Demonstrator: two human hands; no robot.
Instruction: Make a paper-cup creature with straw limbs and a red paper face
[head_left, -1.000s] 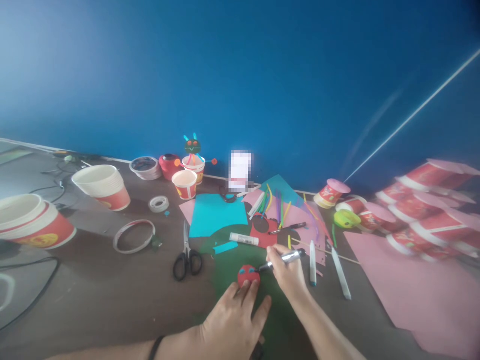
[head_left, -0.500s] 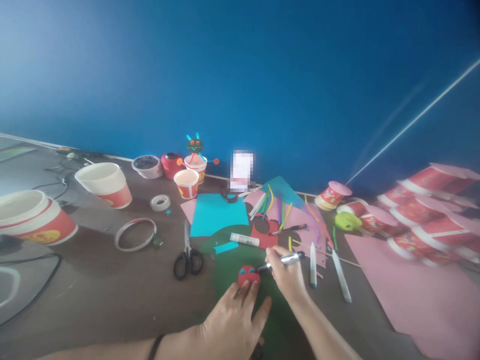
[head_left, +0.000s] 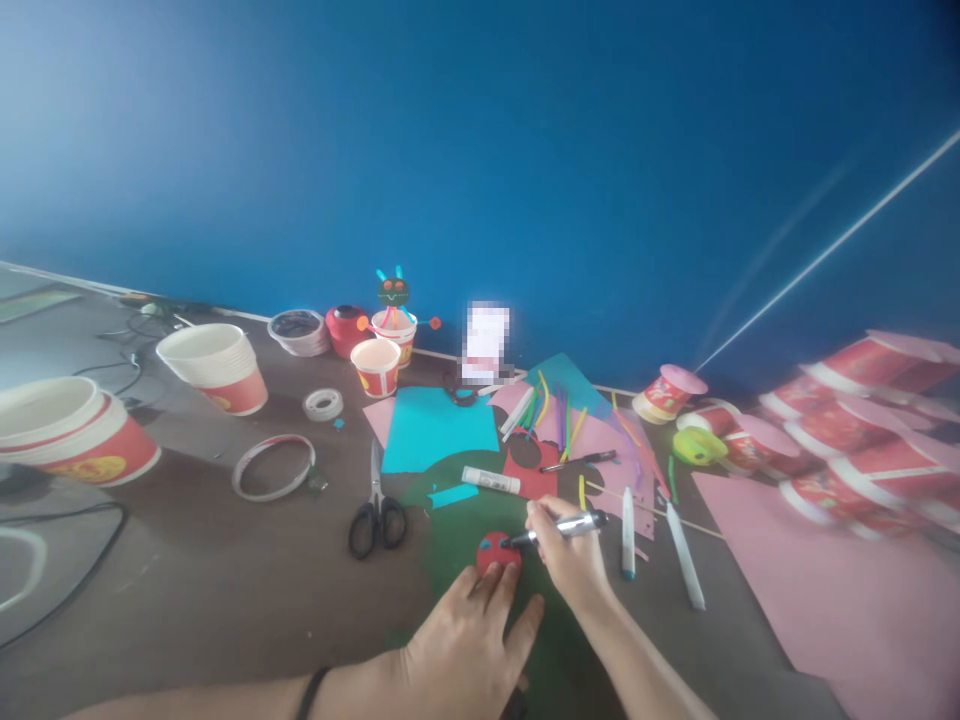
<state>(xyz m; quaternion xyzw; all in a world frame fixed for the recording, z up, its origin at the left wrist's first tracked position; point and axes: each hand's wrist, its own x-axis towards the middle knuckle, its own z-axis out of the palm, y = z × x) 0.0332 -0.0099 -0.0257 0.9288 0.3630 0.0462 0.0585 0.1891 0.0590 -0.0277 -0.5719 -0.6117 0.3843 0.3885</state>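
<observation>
A small red paper disc (head_left: 491, 562) with two blue eye-like spots lies on a green paper sheet (head_left: 450, 515). The spread fingertips of my left hand (head_left: 476, 635) press on its lower edge, the palm flat over the green sheet. My right hand (head_left: 574, 555) is closed round a black-and-silver marker (head_left: 566, 527), whose dark tip is at the right-hand blue spot on the disc. Just above the hands are a white glue stick (head_left: 491, 480) and a strip of blue paper (head_left: 454, 496).
Black-handled scissors (head_left: 377, 515) and a tape roll (head_left: 274, 468) lie left. Stacked paper cups (head_left: 214, 368) stand farther left. A cup figure (head_left: 394, 292) is by the blue wall. Two white markers (head_left: 684, 555) and a pink sheet (head_left: 817, 590) lie right, near red cups (head_left: 885, 470).
The marker's tip has shifted slightly on the disc, and my right hand has moved a little with it. My left hand stays in place. The camera view has shifted slightly.
</observation>
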